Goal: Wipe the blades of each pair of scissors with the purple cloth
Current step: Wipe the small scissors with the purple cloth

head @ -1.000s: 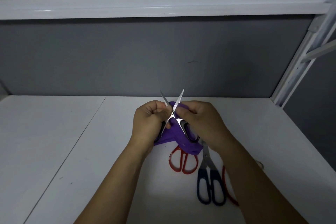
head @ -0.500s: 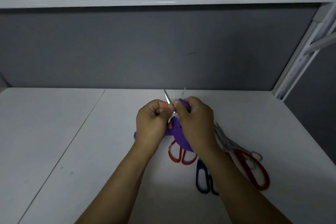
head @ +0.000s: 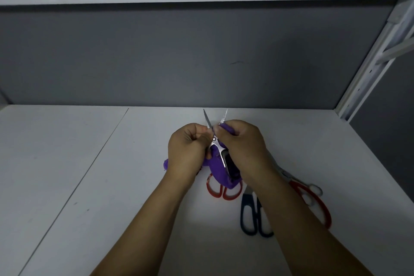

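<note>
Forming a slim steel V, scissors (head: pixel 215 141) sit gripped by left hand (head: pixel 187 149); right hand (head: pixel 243 144) pinches crumpled purple cloth (head: pixel 218 171).

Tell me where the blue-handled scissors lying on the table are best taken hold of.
By the two handle loops, from the near side. The blue-handled scissors lie flat with loops toward the person and open to fingers; the blades point away and run under the right forearm.
</note>
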